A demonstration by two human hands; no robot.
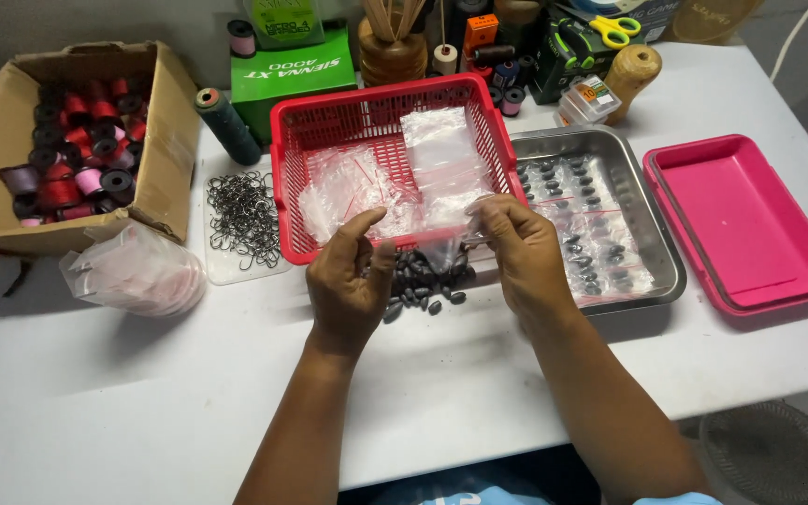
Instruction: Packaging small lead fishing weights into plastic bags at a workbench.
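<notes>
Both forearms are seen reaching up from the lower edge over the white bench. A small clear plastic zip bag is held between the hands, just above a pile of dark oval lead sinkers lying loose on the bench. The left hand is closed in a pinch, thumb against fingertips, at the bag's left edge; the right hand is closed on its right edge. The bag's mouth is stretched roughly left to right between them, and the sinkers lie directly below, about equally near to both hands. Just behind stands a red plastic mesh basket with more clear bags, and to the right a steel tray of filled bags.
</notes>
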